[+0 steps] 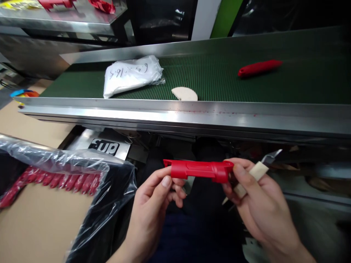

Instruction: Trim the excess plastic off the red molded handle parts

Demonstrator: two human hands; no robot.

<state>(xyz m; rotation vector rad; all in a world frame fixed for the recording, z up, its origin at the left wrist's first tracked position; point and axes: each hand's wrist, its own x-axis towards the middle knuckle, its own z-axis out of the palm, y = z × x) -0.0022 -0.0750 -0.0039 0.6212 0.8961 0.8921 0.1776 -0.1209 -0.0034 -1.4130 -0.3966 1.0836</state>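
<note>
A red plastic part [200,170], long and flat, is held level between both hands below the conveyor's rail. My left hand [153,201] pinches its left end with thumb and fingers. My right hand [257,204] grips its right end and also holds a small knife [260,170] with a pale taped handle and a grey blade pointing up to the right.
A green conveyor belt [219,76] with a steel rail [175,113] carries a white bag with writing [131,75], a pale half-round piece [185,94] and another red part [259,68]. At left, a plastic-lined box [55,208] holds a row of several red parts [60,180].
</note>
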